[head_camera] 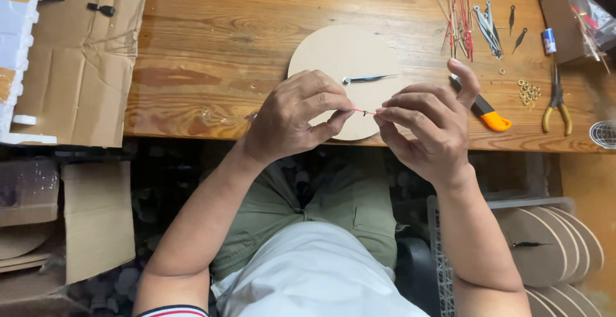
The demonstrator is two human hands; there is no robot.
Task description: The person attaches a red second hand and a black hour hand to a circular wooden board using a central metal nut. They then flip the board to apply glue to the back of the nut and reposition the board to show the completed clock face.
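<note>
My left hand [296,117] and my right hand [428,124] meet over the near edge of a round pale wooden disc [340,51] lying on the wooden table. Between their fingertips they pinch a thin red clock hand [364,111], each hand at one end. A dark metal clock hand [369,78] lies fitted at the disc's centre, pointing right. The lower part of the disc is hidden behind my fingers.
Right of the disc lie a bundle of red and silver clock hands [463,22], an orange-handled knife [491,117], small brass rings [529,91] and yellow-handled pliers [557,102]. Flattened cardboard [83,60] covers the table's left end. A rack of similar discs [552,246] stands lower right.
</note>
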